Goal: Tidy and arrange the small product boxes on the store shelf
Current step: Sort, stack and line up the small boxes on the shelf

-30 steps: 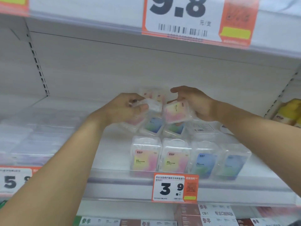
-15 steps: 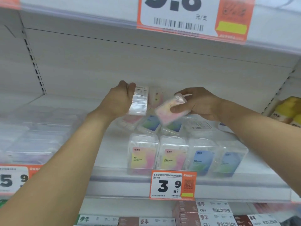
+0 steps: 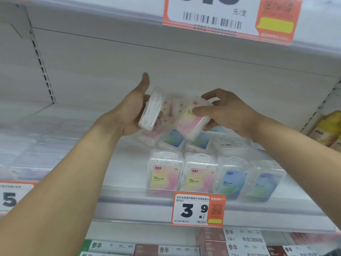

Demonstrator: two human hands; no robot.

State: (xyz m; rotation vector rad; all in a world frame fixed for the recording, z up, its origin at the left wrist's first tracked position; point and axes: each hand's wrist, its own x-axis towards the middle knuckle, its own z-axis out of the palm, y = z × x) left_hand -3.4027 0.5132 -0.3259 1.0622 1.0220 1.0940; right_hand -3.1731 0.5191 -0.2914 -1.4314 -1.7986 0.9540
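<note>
My left hand [image 3: 132, 111] holds a clear plastic box [image 3: 150, 112] edge-on above the shelf, thumb pointing up. My right hand [image 3: 224, 111] grips a second clear box with a pink and yellow label [image 3: 191, 121], tilted, thumb on its face. Both boxes hang in the air over a loose pile of like boxes [image 3: 173, 138] lying flat at the back. A front row of upright boxes stands at the shelf edge: two pink ones [image 3: 165, 177] and two blue ones [image 3: 233, 180].
The white shelf [image 3: 129, 193] has a clear front lip with an orange 3.9 price tag [image 3: 198, 209]. Blurred clear boxes [image 3: 27, 154] fill the left side. Yellow packets [image 3: 330, 130] stand far right. The shelf above [image 3: 110, 17] carries a large price tag. Boxes [image 3: 228, 242] line the shelf below.
Both hands lifted their boxes slightly and drew them toward me. The left hand turned its box edge-on with the thumb raised; the right box now shows its label face.
</note>
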